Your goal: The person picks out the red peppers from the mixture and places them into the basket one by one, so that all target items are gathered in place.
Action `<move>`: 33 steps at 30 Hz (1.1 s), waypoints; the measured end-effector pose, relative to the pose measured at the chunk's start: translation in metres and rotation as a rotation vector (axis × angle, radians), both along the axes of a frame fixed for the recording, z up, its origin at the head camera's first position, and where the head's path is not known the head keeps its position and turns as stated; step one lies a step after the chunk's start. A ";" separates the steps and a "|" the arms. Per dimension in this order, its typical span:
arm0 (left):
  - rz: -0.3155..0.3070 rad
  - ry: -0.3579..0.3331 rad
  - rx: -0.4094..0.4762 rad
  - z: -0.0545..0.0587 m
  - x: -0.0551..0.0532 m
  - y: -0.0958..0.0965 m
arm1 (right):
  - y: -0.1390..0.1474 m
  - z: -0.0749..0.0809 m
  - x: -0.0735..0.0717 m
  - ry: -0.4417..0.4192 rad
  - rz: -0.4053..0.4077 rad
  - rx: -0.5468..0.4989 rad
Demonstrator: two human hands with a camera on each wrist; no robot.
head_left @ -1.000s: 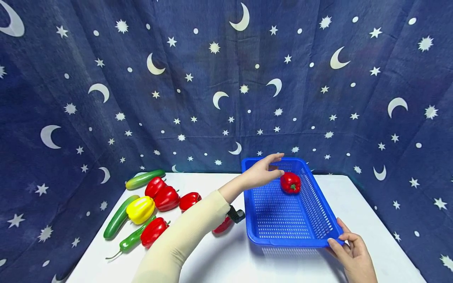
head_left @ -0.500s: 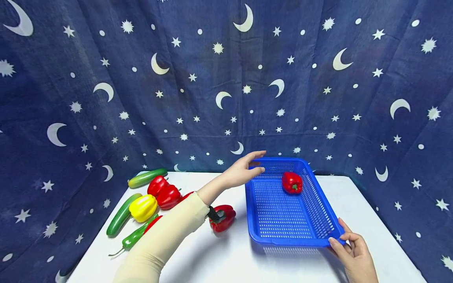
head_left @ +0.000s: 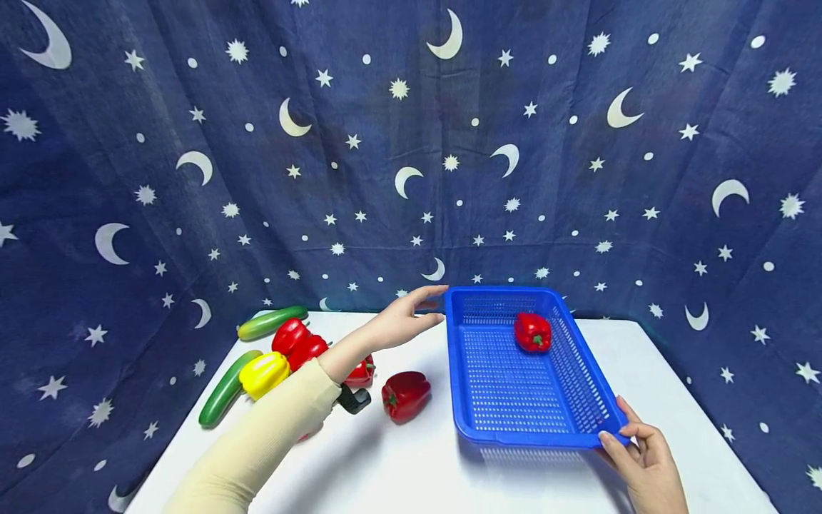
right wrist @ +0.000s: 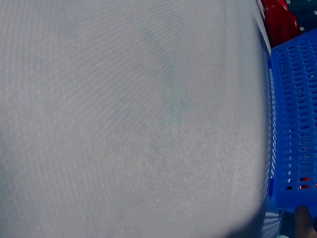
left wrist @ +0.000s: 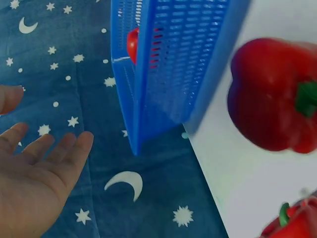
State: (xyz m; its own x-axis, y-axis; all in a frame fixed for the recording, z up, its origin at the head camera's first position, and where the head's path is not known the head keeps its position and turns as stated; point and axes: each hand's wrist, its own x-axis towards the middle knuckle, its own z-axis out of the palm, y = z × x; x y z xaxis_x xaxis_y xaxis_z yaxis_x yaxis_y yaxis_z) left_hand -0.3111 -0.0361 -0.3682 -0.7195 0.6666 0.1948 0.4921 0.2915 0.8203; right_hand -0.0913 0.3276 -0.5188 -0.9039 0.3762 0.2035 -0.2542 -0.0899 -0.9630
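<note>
A blue perforated plastic basket (head_left: 526, 438) stands on the right half of the white table, a red bell pepper (head_left: 533, 333) lying inside. At its near right corner my right hand (head_left: 645, 460) grips the rim, thumb on top. My left hand (head_left: 404, 320) hovers just left of the basket's far left corner, fingers extended and holding nothing; the left wrist view shows its bare palm (left wrist: 37, 183). Below and right of it on the table lies another red bell pepper (head_left: 407, 396). The right wrist view catches the basket wall (right wrist: 297, 114) and a fingertip (right wrist: 303, 225).
Left of my forearm lie a yellow bell pepper (head_left: 264, 375), red bell peppers (head_left: 308, 351), and two cucumbers, one near (head_left: 227, 389) and one far (head_left: 272, 323). My sleeve partly hides some. A dark blue star-and-moon curtain (head_left: 411, 143) borders the table's back and sides.
My left hand has drawn back leftward from over the basket, uncovering the red bell pepper on the table. The right hand keeps its hold on the rim. The view has shifted slightly.
</note>
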 end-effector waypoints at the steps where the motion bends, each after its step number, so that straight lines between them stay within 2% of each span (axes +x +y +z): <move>1: 0.002 0.002 -0.009 0.000 0.000 -0.003 | 0.000 0.000 0.000 0.002 0.002 -0.002; 11: -0.028 -0.025 -0.097 -0.011 0.004 -0.036 | 0.000 -0.003 -0.001 0.023 0.021 0.002; 16: -0.017 -0.044 -0.156 -0.017 0.005 -0.048 | 0.000 -0.001 0.000 0.041 0.019 0.008; 22: -0.042 -0.077 -0.195 -0.021 0.006 -0.057 | 0.001 -0.002 0.000 0.083 0.035 -0.014; 26: -0.058 -0.102 -0.218 -0.024 0.007 -0.062 | 0.001 -0.002 0.000 0.065 0.027 -0.004; 29: -0.073 -0.114 -0.247 -0.029 0.006 -0.065 | 0.000 -0.001 0.000 0.049 0.021 0.003; 33: -0.093 -0.110 -0.290 -0.036 0.005 -0.068 | 0.000 -0.002 0.000 0.076 0.031 -0.011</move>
